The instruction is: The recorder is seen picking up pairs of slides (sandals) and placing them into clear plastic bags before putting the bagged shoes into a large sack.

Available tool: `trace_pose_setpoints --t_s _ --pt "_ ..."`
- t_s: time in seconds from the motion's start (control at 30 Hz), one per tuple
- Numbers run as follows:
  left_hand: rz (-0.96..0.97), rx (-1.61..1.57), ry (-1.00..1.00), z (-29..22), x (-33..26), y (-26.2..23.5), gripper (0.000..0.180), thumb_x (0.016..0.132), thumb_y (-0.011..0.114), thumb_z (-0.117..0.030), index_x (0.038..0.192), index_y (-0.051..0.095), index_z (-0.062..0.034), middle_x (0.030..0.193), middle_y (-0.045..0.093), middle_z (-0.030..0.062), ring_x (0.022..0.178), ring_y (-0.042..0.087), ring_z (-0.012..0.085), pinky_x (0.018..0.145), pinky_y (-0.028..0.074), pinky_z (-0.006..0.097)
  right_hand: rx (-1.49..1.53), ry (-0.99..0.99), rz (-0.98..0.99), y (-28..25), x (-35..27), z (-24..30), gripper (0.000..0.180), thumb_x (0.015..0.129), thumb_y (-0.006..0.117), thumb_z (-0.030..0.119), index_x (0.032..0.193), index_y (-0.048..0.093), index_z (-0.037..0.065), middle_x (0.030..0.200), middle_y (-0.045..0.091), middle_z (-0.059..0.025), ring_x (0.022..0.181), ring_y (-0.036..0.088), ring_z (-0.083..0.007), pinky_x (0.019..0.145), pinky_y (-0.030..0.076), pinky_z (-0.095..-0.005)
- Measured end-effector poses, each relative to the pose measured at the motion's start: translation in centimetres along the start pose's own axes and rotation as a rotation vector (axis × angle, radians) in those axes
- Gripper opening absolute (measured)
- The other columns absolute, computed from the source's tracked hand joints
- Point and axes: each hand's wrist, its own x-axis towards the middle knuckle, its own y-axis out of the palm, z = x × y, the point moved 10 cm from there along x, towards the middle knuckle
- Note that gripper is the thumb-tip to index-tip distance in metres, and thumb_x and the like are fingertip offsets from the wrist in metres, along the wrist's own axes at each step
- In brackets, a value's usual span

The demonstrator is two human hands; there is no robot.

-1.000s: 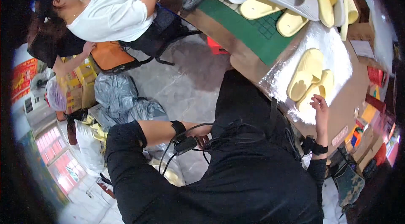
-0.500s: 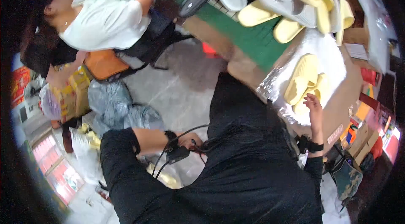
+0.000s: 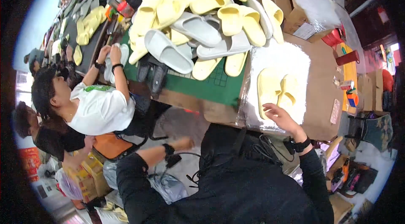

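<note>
Hands well apart. Right hand (image 3: 282, 117) loosely spread, fingers at the near end of the left slipper in a pair of yellow slippers (image 3: 266, 86); contact unclear. Left hand (image 3: 184, 143) off the table (image 3: 320, 80), over the floor, blurred; can't tell if it grips anything. Pair lies side by side on shiny clear plastic (image 3: 298, 61), just beyond the right hand, far right of the left. Left of the plastic: green mat (image 3: 185, 91), heap of yellow and grey slippers (image 3: 196, 29). Farther left, co-worker in white shirt (image 3: 99, 110) holds a pale slipper (image 3: 123, 54).
</note>
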Motion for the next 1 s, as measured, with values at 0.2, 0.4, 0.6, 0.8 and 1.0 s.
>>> trace_pose_setpoints --t_s 0.2,0.4,0.6,0.8,1.0 --pt "-0.789 0.439 0.420 -19.3 -0.7 -22.3 0.018 0.084 0.046 -0.013 0.094 0.054 -0.0005 0.087 0.058 0.0220 0.083 0.054 0.0402 0.074 0.043 0.046 -0.338 -0.629 0.544 12.9 -0.7 17.2 0.057 0.089 0.050 0.034 0.129 0.034 -0.003 0.121 0.046 -0.0273 0.113 0.047 -0.0365 0.095 0.039 -0.0379" --pt "-0.949 0.799 0.780 -39.9 -3.0 -22.2 0.016 0.077 0.047 -0.008 0.088 0.057 -0.0023 0.081 0.057 0.0160 0.079 0.055 0.0340 0.069 0.044 0.042 -0.787 -0.589 0.387 20.3 1.4 18.8 0.068 0.089 0.044 0.040 0.138 0.019 0.002 0.131 0.038 -0.0233 0.114 0.044 -0.0394 0.095 0.032 -0.0527" --pt "-0.794 0.907 0.953 -41.2 5.5 -12.7 0.011 0.077 0.049 -0.010 0.085 0.056 -0.0053 0.078 0.057 0.0122 0.075 0.059 0.0273 0.064 0.047 0.040 -0.764 -0.532 0.982 20.1 -1.9 16.4 0.057 0.093 0.032 0.045 0.132 0.036 0.003 0.135 0.035 -0.0203 0.124 0.036 -0.0335 0.104 0.026 -0.0431" --pt "-0.438 0.831 0.717 -33.6 13.6 -5.0 0.016 0.076 0.054 -0.014 0.086 0.059 -0.0036 0.080 0.060 0.0154 0.078 0.061 0.0315 0.065 0.049 0.041 -0.316 -0.113 0.656 5.1 -0.9 4.1 0.039 0.092 0.045 0.029 0.120 0.051 0.002 0.119 0.053 -0.0173 0.108 0.052 -0.0249 0.093 0.039 -0.0316" --pt "-0.444 0.825 0.603 -33.4 15.6 -1.7 0.029 0.077 0.054 -0.015 0.106 0.057 -0.0083 0.110 0.050 0.0169 0.103 0.050 0.0327 0.082 0.042 0.045 -0.286 0.114 -0.174 -7.1 0.8 -16.4 0.043 0.081 0.056 0.026 0.118 0.053 0.006 0.116 0.050 -0.0285 0.109 0.048 -0.0397 0.092 0.040 -0.0420"
